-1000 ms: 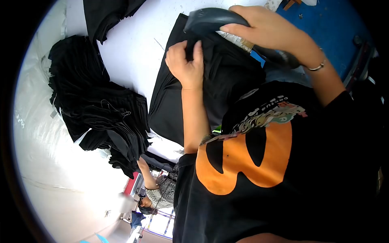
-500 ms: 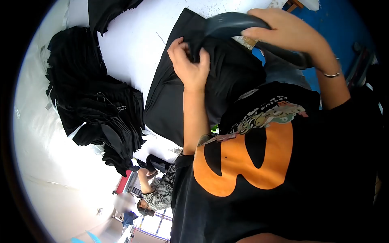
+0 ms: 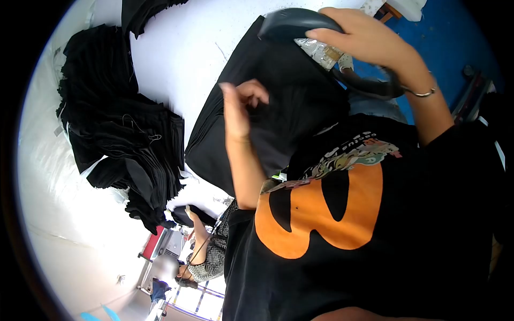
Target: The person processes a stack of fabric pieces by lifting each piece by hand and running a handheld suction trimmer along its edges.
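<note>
My left hand (image 3: 239, 109) hovers over or lightly touches a black fabric piece (image 3: 292, 80) spread on a white table (image 3: 182, 48). Its thumb and fingers are apart and somewhat blurred, with nothing seen between them. My right hand (image 3: 364, 37), with a bracelet at the wrist, is wrapped around a smooth, dark grey, curved tool (image 3: 294, 24). The tool's front end lies over the far edge of the black fabric; its exact kind cannot be made out. A black loop, perhaps a strap or hose (image 3: 364, 85), hangs below that hand.
Left of the fabric lies a thick stack of black cloth pieces (image 3: 128, 128) with loose threads. More black cloth (image 3: 147, 13) sits at the top edge. A person (image 3: 206, 257) works with dark cloth at lower left. Blue floor (image 3: 428, 53) shows at right.
My left hand has come away from the bunched fabric, its fingers loosened, and the cloth there now lies flatter. My right hand with the tool has shifted slightly up and left.
</note>
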The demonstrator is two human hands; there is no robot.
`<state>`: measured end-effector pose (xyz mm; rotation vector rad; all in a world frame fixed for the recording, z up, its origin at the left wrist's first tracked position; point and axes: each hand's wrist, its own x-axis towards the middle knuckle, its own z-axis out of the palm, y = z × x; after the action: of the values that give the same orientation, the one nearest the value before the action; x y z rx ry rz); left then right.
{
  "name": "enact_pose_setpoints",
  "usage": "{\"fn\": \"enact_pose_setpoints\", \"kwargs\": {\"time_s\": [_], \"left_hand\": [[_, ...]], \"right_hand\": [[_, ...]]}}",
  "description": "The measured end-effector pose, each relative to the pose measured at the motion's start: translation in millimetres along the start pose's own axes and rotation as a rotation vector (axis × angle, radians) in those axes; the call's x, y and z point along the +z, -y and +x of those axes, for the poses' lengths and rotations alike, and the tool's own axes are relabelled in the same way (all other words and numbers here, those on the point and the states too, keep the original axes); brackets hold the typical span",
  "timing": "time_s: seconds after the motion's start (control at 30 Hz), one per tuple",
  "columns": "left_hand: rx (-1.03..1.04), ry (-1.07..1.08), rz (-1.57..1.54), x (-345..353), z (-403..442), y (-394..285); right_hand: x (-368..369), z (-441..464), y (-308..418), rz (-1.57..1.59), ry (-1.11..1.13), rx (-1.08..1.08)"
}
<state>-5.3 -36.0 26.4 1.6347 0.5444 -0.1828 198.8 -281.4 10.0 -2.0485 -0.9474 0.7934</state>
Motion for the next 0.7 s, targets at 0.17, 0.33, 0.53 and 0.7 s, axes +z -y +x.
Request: {"fn": "enact_pose_setpoints", "kwargs": {"time_s": [0.17, 0.33, 0.53, 0.7], "left_hand": [[0.345, -0.534, 1.194, 33.8, 19.4, -4.5], [0.573, -0.612, 1.102, 41.8, 39.3, 24.9], [0.303, -0.620, 0.594, 50.9, 38.9, 3.5], [0.343, -0.631, 0.510, 44.0, 46.1, 20.0]], "right_hand": [[-34.7, -15.1, 6.8, -0.033, 0.195, 0.029], [-10.1, -4.7, 9.9, -0.011, -0.058, -0.054], [-24.3, -15.0, 15.8, 0.051, 0.096, 0.075], [0.6, 1.3, 15.8, 0.143, -0.015, 0.113]]}}
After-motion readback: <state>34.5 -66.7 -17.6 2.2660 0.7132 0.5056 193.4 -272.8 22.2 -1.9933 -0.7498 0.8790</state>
